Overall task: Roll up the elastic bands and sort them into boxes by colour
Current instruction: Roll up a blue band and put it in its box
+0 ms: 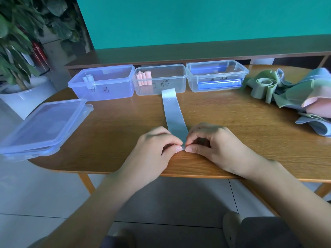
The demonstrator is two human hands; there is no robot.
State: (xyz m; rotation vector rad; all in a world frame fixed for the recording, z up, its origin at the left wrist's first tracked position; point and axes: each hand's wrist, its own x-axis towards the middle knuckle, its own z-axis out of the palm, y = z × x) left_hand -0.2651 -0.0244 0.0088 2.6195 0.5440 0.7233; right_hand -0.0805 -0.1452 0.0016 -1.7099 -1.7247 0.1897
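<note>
1. Near the table's front edge, my left hand and right hand both pinch the near end of a pale blue band.
2. It lies flat toward the middle box.
3. Loose bands are heaped far right.

Likely an office or activity room: a teal wall, pale tiled floor, a potted plant beyond the wooden surface's far left corner, and low wooden shelving behind its far edge.
</note>
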